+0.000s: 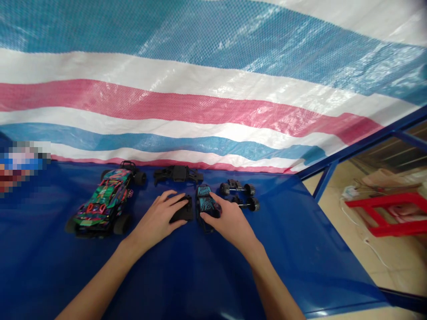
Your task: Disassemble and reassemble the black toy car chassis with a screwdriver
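Observation:
My right hand (pixel 230 218) grips a small toy car body (pixel 204 199), black with a turquoise pattern, thumb and fingers on its top and right side. Just left of it, my left hand (pixel 165 212) is curled over a black boxy part (pixel 185 211) with its thumb at the near edge; the palm hides some of that part. Behind the hands lies a black toy car chassis (pixel 178 174) without wheels. To the right of the car body are two wheel axles, a far one (pixel 237 189) and a near one (pixel 247 203), the near one partly covered by my right hand.
A larger green and multicoloured toy car (pixel 106 200) stands on the blue table (pixel 180 275) at left. Striped tarpaulin (pixel 200 106) hangs behind the table. A blue metal frame (pixel 325 180) rises at right, with a red plastic stool (pixel 373 218) on the floor beyond.

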Available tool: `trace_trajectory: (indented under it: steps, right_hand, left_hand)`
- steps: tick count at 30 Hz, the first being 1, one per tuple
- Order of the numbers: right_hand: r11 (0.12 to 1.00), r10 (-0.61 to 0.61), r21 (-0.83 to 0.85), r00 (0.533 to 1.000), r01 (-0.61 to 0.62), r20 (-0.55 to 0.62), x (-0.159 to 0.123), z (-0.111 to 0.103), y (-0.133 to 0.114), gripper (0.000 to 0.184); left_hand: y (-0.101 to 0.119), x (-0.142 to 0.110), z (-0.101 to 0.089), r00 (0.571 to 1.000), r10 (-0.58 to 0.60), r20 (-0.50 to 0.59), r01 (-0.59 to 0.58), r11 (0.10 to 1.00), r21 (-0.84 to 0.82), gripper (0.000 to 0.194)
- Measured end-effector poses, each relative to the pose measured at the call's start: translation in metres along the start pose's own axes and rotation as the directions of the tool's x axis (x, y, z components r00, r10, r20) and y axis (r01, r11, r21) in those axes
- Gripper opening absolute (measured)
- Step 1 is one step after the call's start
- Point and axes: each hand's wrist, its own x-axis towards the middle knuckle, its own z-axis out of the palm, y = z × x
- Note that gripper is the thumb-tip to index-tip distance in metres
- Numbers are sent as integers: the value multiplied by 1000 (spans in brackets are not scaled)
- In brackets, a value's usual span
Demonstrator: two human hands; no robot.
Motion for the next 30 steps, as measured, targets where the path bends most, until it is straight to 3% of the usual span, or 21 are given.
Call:
trace_trajectory:
  steps: [3,6,10,14,17,21,26,30]
  right_hand:
    - [998,-4,67,998,8,-61,-1,-2,-1,67]
    - [987,-28,150,990,49,-139,-5,-8,-5,54]
    - [946,-179,231,961,226,-209,-14,-18,-17,42]
    - [919,-323,160,920,361,-223,-27,-9,-27,38]
    - [841,-532,25,834,540,-146,-35,12,-29,25]
    - [644,-753,-227,658,731,-19,-36,39,-30,30]
    - [437,-862,-347,497,830,102,-28,53,-41,28]
    - [310,-888,-419,417,853,193,-15,53,-49,15]
  left_hand:
    - [-1,0,0,1000,9,-6,-9,1000,17,60]
    - [-1,-6,-4,997,15,-75,-14,1000,12,59]
    - [2,-20,-13,981,31,-190,-36,999,-27,43]
    - [3,-37,-17,945,9,-327,-33,997,-66,29]
    - [2,-48,-16,914,-12,-406,-29,995,-95,24]
    - [2,-58,-12,884,-26,-467,-42,990,-135,25]
    - [5,-66,-8,869,-163,-468,42,965,-258,38]
    - [3,-68,-3,834,-334,-440,163,910,-382,37]
